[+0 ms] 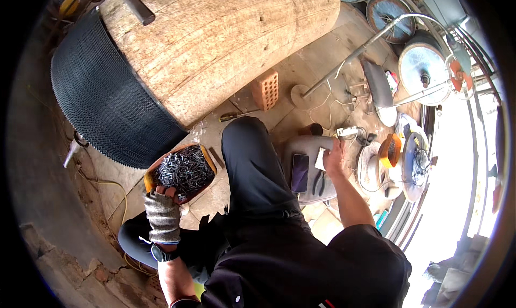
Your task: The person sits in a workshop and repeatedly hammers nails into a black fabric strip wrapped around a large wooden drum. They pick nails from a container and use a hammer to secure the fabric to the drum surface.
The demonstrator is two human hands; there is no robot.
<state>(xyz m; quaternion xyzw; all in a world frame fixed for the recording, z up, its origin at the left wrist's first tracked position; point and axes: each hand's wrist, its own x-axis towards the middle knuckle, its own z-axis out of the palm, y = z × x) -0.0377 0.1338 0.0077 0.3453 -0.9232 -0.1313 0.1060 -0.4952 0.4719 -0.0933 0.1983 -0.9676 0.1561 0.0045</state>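
My left hand wears a grey fingerless glove. Its bare fingers curl together at the near edge of a yellowish tub full of loose dark metal nails. What lies between those fingers is hidden. My bare right hand is closed at the edge of a flat white piece, above a grey padded stool. On the stool a dark-screened phone lies beside dark-handled pliers.
A big wooden drum wrapped at one end in black toothed strip fills the upper left. A perforated brick and a screwdriver lie before it. Rightward stand a bent metal pole, cables, an orange container and round discs.
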